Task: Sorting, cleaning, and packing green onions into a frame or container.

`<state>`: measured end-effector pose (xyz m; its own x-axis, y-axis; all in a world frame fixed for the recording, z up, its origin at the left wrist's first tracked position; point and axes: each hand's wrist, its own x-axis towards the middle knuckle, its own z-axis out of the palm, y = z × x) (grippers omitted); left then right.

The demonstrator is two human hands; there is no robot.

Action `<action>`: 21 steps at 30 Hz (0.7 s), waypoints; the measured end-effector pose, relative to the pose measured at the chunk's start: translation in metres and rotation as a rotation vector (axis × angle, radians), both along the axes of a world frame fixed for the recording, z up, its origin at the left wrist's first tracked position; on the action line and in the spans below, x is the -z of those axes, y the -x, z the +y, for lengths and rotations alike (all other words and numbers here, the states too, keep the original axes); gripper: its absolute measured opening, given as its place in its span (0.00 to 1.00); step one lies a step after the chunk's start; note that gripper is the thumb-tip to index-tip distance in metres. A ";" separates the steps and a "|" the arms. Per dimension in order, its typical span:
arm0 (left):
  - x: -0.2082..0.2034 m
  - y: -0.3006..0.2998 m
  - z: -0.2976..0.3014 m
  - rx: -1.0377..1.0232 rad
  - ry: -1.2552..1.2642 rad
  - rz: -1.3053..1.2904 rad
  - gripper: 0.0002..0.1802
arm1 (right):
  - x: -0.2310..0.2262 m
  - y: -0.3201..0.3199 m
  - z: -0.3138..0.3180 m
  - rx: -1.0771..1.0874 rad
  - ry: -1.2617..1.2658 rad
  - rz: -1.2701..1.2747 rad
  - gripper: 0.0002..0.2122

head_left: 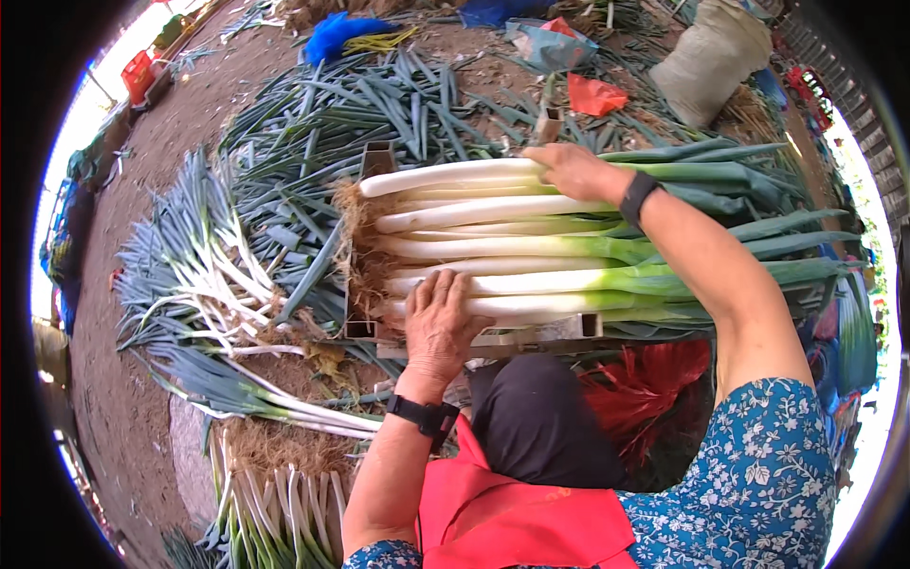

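- White leek shafts (474,248) lie side by side on a low frame (590,326), roots (354,218) to the left, green leaves to the right; the 2 hands lie over this row, at its near and far edges.
- Left hand (439,318): palm down at the near edge, close to the root end, fingers extended and resting on the nearest shafts, not clenched.
- Right hand (576,174): at the far edge, farther along toward the leaves, bent over the farthest leek (455,176); I cannot tell whether it grasps this leek or only presses on it.
- Most of the row's white length stretches between the 2 hands; the leaf ends pass beneath the right forearm.
- Black bands (424,417) circle both wrists.
- Loose leeks (223,266) lie left of the frame, with cut green leaves (332,114) heaped beyond.
- Red strands (654,384) lie near the frame's close side, right of a dark-clad knee (540,417).
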<state>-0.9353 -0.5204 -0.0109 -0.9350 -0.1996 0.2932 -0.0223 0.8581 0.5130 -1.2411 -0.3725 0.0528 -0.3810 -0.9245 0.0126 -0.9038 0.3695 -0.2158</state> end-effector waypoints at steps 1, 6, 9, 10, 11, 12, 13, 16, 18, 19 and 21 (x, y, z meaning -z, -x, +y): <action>0.001 -0.003 -0.004 -0.010 0.007 0.000 0.37 | -0.005 -0.008 -0.013 0.069 -0.096 -0.040 0.19; 0.004 -0.006 -0.009 0.004 -0.062 -0.021 0.39 | 0.000 -0.002 -0.007 -0.056 -0.296 -0.046 0.17; 0.002 -0.006 -0.012 0.004 -0.106 -0.006 0.41 | 0.000 -0.018 -0.012 -0.018 -0.405 -0.104 0.16; 0.001 0.000 -0.008 0.031 -0.123 0.010 0.41 | 0.011 -0.005 -0.005 0.024 -0.349 -0.106 0.16; 0.000 0.005 -0.006 0.056 -0.136 0.025 0.41 | 0.026 0.009 0.002 0.064 -0.289 -0.108 0.16; -0.001 0.006 -0.008 0.056 -0.130 0.030 0.41 | 0.033 0.017 0.002 0.089 -0.227 -0.109 0.16; 0.003 0.004 -0.011 0.046 -0.133 0.023 0.41 | 0.036 0.011 -0.012 0.143 -0.309 -0.130 0.16; 0.009 -0.002 -0.015 -0.006 -0.171 0.005 0.41 | 0.048 0.001 -0.030 0.047 -0.227 -0.046 0.15; 0.005 -0.002 -0.007 -0.013 -0.217 0.004 0.40 | 0.091 0.050 0.012 -0.172 -0.339 0.052 0.13; 0.013 0.000 -0.002 0.013 -0.219 0.051 0.40 | 0.113 0.078 0.041 -0.305 -0.374 0.263 0.12; 0.034 -0.002 -0.004 -0.001 -0.286 0.074 0.38 | 0.102 0.044 0.003 0.177 -0.229 -0.278 0.11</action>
<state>-0.9330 -0.5243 -0.0453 -0.9130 -0.2846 0.2923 0.0238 0.6782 0.7345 -1.2849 -0.3694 -0.0489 -0.4942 -0.8113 -0.3124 -0.7406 0.5811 -0.3373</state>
